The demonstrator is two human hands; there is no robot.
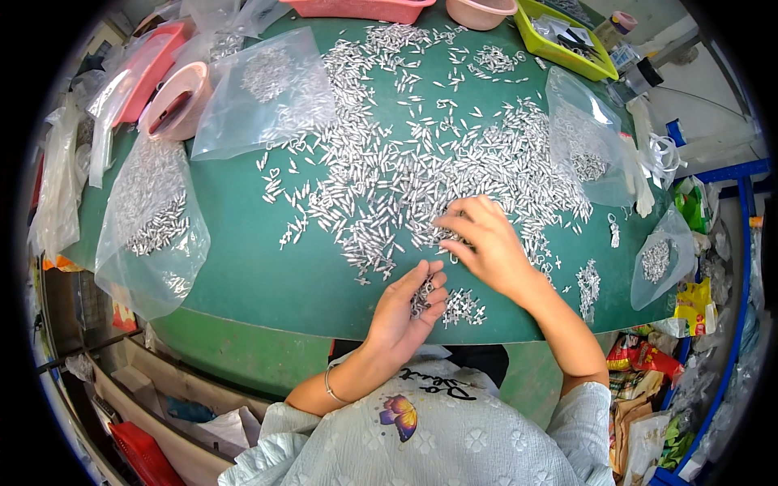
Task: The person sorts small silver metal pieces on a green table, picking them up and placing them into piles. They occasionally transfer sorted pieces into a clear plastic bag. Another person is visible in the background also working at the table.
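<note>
Small silver metal pieces [405, 182], many of them pointed and bullet-like, lie scattered in a wide pile over the green table. My left hand [401, 312], palm up near the table's front edge, is cupped around a clump of small silver pieces [421, 296]. Over the near side of the pile hovers my right hand [486, 243], its fingers curved and the thumb apart from them; I make out nothing held there. Just right of my left hand sits a little heap of silver cross-shaped pieces [463, 309].
Clear plastic bags of silver pieces lie on the left [150, 227], far left [267, 89], right [587, 146] and far right [663, 255]. A pink bowl [178, 101], a pink tray [365, 8] and a yellow-green basket [567, 40] stand along the edges. Another small heap [588, 287] lies near right.
</note>
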